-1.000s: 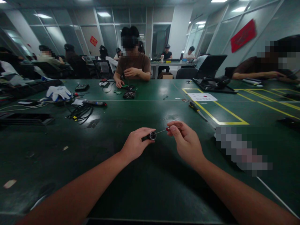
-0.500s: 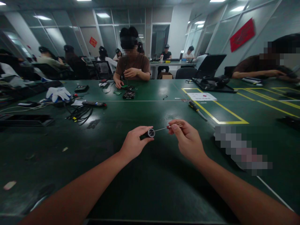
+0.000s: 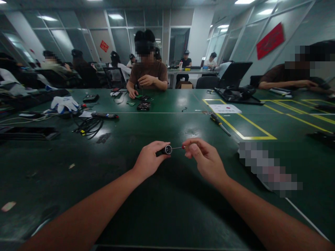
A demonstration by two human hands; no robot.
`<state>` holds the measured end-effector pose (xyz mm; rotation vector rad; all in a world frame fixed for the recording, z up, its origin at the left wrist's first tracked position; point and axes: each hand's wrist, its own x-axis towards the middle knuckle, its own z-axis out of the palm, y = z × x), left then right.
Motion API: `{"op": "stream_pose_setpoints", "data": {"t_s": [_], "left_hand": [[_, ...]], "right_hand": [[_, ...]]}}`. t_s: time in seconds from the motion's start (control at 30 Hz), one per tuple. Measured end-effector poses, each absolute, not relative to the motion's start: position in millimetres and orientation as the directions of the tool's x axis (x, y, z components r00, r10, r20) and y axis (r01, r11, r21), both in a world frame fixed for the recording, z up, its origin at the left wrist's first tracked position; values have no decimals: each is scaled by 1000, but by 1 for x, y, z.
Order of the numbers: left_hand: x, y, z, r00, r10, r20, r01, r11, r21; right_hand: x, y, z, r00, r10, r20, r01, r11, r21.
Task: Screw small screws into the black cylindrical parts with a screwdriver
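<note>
Gripping on the left: the left hand [image 3: 149, 158] is clamping a short black cylinder [image 3: 168, 150] between thumb and fingers, its pale-ringed open end facing near and right.
Pinching on the right: the right hand [image 3: 206, 158] is closing thumb and fingers on the red end of a thin tool [image 3: 177, 148]; the fingers are hiding most of its handle.
Metal shaft: it is pointing left, reaching the cylinder's open end; whether the tip is going inside or only touching the rim, I cannot tell.
Cylinder's place: it is hanging over the near middle of the green table [image 3: 162, 212], between the two hands, which are standing apart.
Right side: a yellow-and-black screwdriver [image 3: 220, 124] is lying near a white paper [image 3: 225, 108]; nearer, a pixelated item [image 3: 269, 170] is resting.
Left side: a coiled black cable [image 3: 91, 127] is lying just beside a dark rod-shaped tool [image 3: 104, 115]; white gloves [image 3: 64, 104] are sitting farther left.
Far side: a person in a brown shirt [image 3: 148, 71] is bending over small parts.
</note>
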<state>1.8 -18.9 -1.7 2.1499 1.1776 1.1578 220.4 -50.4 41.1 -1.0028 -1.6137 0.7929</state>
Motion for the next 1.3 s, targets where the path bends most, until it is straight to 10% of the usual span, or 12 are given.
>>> {"op": "stream_pose_setpoints", "data": {"t_s": [0.63,0.83,1.3], "left_hand": [[2,-22,-3,398,812,428,524,-584,621],[5,-21,-2,332,815,474,518,-578,631],[3,-22,4,305,837,454,522,-546,656]], "right_hand": [[218,-35,29,59,945,321,30,319,-947],[229,-22,30,121,986,113,-356,149,-922],[224,-36,29,20,908,419,121,414,-902]]}}
